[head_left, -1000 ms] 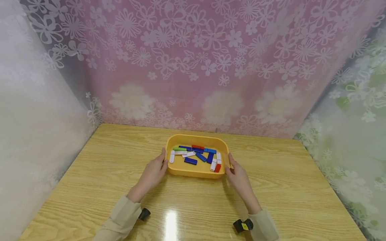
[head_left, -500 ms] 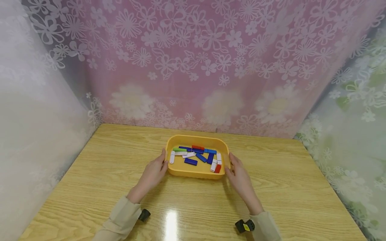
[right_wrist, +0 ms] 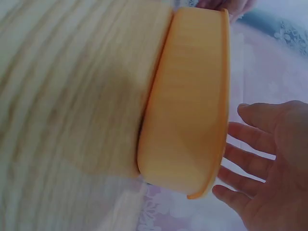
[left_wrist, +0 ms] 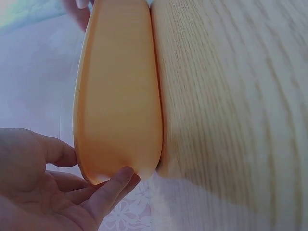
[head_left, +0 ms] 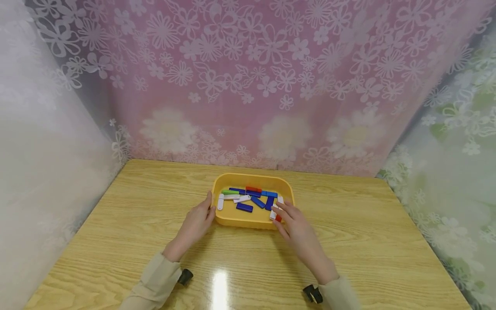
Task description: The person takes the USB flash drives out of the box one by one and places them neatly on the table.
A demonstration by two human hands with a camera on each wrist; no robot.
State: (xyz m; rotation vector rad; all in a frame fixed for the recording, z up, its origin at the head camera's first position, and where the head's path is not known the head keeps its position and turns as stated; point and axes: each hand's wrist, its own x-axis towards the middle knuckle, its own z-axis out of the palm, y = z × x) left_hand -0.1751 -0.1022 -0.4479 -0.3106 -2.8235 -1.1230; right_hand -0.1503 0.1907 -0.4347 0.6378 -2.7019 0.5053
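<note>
A yellow plastic tray point(head_left: 244, 223) with raised walls stands on the table. Inside lie several small capped sticks that look like USB flash drives: a blue one point(head_left: 244, 208) in the front middle, a white one point(head_left: 220, 202) at the left wall, a green one point(head_left: 230, 192) and a red one point(head_left: 253, 189) at the back. My left hand point(head_left: 196, 222) grips the tray's left end, thumb at the rim and fingers on the outer wall. My right hand point(head_left: 301, 232) reaches over the right rim, fingers spread above white and red sticks and partly hiding them.
The wood-grain table point(head_left: 128, 224) stretches out on both sides of the tray. A pink floral curtain point(head_left: 248, 86) hangs behind its far edge. Pale side curtains point(head_left: 457, 172) flank it. Both wrists carry black cameras.
My right hand has let go of the tray's right end and moved left, over the rim toward the sticks. The left hand and the tray have stayed nearly in place.
</note>
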